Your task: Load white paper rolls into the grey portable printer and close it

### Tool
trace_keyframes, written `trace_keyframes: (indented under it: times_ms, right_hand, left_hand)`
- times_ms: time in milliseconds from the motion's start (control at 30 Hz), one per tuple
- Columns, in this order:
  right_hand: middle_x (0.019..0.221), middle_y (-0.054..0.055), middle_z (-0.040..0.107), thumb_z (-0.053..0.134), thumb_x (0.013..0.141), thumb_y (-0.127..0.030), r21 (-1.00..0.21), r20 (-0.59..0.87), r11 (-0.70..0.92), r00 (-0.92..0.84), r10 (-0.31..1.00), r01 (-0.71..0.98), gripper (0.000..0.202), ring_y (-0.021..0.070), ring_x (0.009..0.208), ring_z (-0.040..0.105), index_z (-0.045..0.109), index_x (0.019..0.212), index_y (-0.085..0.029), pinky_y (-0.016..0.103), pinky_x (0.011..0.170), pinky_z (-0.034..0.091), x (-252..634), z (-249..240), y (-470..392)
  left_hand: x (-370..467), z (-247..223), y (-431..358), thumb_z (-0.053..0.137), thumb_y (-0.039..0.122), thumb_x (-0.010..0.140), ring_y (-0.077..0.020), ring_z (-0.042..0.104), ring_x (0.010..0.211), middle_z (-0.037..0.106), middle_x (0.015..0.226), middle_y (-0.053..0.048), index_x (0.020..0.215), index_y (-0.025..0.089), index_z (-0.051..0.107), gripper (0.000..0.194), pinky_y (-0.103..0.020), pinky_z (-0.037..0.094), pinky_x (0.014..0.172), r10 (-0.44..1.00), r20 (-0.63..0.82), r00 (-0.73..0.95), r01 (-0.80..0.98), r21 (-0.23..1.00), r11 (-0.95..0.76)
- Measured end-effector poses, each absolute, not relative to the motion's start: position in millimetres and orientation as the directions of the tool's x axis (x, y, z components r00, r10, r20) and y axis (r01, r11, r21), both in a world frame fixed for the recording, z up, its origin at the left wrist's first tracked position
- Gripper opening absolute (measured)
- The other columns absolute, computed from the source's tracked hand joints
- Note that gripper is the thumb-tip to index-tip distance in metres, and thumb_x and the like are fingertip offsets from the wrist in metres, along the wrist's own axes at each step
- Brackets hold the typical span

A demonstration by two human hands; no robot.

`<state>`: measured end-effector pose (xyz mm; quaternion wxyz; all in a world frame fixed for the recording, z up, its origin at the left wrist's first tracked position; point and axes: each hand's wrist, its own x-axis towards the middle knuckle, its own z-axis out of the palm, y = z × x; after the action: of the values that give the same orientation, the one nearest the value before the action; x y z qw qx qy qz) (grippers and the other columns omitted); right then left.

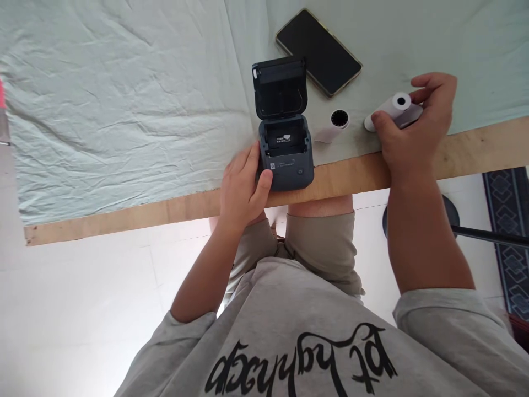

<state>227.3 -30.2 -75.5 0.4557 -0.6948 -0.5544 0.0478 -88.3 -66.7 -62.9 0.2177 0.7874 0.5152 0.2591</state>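
Observation:
A small dark portable label printer (286, 176) sits at the table's front edge with its lid (281, 91) raised. Its paper bay holds no roll, and a small white label shows inside. My left hand (243, 187) grips the printer's left side, thumb on the front corner and fingers along the side. On the right, my right hand (417, 121) has its thumb and fingers around a white paper roll (390, 109) with a dark core hole. Between printer and right hand stands a second paper roll (336, 124) with a wider black core and a loose paper end.
A dark smartphone (318, 52) lies behind the printer, close to the raised lid. Pale green cloth (124, 110) covers the table, whose wooden front edge (177, 208) is bare. A black stand (450, 215) and a patterned dark mat (510, 220) are on the floor at right.

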Motion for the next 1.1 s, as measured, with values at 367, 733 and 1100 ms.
trace_keyframes:
  times_ms: [367, 733, 1100]
  right_hand:
    - [0.101, 0.013, 0.073, 0.061, 0.08, -0.016, -0.612, 0.643, 0.327, 0.213, 0.736, 0.72, 0.035, 0.0185, 0.085, 0.069, 0.069, 0.114, -0.013, 0.034, 0.074, 0.054, 221.2, -62.1, -33.1]
    - [0.135, 0.011, 0.068, 0.038, 0.094, -0.011, -0.085, 0.103, 0.423, -0.415, 0.904, 0.902, 0.054, 0.0287, 0.116, 0.067, 0.05, 0.145, -0.019, 0.047, 0.092, 0.051, 100.1, 8.1, -28.9]
    - [0.122, 0.011, 0.072, 0.038, 0.094, -0.017, -0.06, 0.008, 0.352, -0.352, 0.936, 0.934, 0.041, 0.0301, 0.108, 0.067, 0.053, 0.132, -0.019, 0.046, 0.093, 0.045, 90.1, 3.8, -21.9]
  left_hand:
    - [-91.0, -61.1, -66.5, 0.012, 0.066, 0.105, -0.0326, 0.056, 0.132, 0.059, 0.144, -0.021, 0.15, 0.006, 0.047, 0.083, -0.045, 0.043, 0.111, 0.917, 0.178, 0.357, 0.684, 0.618, -0.387]
    - [-92.0, -61.8, -66.9, 0.009, 0.07, 0.102, -0.0333, 0.059, 0.125, 0.064, 0.135, -0.019, 0.15, 0.01, 0.047, 0.086, -0.046, 0.043, 0.108, 0.916, 0.177, 0.361, 0.68, 0.622, -0.388]
    - [-93.2, -63.1, -67.2, 0.004, 0.072, 0.1, -0.0332, 0.058, 0.128, 0.062, 0.139, -0.019, 0.149, 0.009, 0.048, 0.09, -0.048, 0.043, 0.109, 0.912, 0.179, 0.368, 0.676, 0.622, -0.395]
